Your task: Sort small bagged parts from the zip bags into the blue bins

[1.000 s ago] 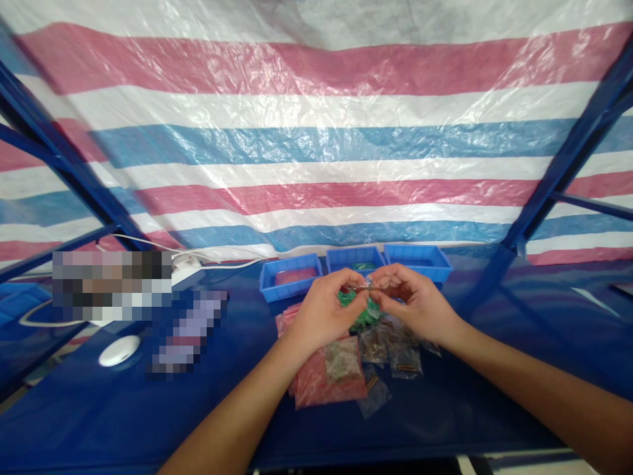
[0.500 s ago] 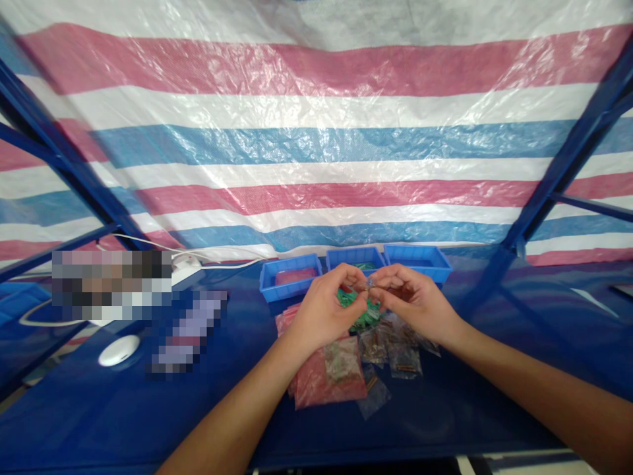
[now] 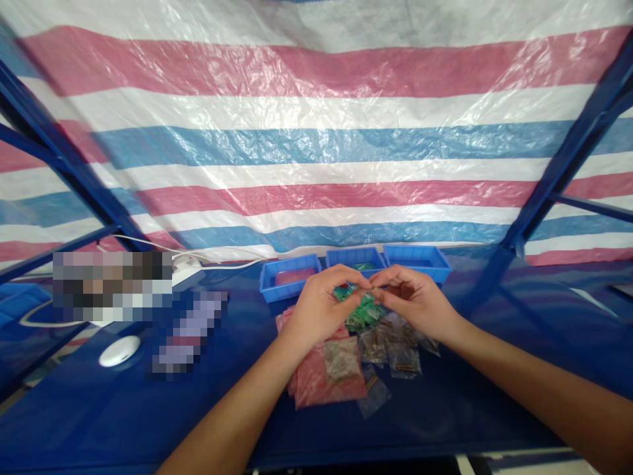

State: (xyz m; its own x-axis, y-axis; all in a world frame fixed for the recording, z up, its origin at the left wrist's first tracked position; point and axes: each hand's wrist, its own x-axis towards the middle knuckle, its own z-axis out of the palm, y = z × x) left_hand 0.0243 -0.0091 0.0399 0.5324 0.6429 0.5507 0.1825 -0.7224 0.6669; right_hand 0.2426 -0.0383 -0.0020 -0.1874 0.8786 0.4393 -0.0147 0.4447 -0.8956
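Observation:
Over the middle of the table, my left hand (image 3: 326, 302) and my right hand (image 3: 418, 300) meet at the fingertips. Both are pinched on a small clear plastic bag (image 3: 374, 290), mostly hidden by the fingers. A heap of green pieces (image 3: 364, 313) lies just beneath them. Nearer to me are several small clear packets (image 3: 405, 361) with brass-coloured rods inside. Left of these lies a stack of pink plastic bags (image 3: 321, 382), partly behind my left wrist, and a clear packet with pale contents (image 3: 341, 359) rests on top.
Three blue bins stand in a row behind my hands: the left bin (image 3: 267, 290) holds something pink, the middle bin (image 3: 341, 254) green pieces. Further left are a white round object (image 3: 119, 351), a blurred-out flat item (image 3: 190, 333) and white cables (image 3: 232, 265). A striped sheet (image 3: 316, 145) hangs behind.
My fingertips have come closer together, and the clear bag between them shows less than before. The things on the table have stayed put.

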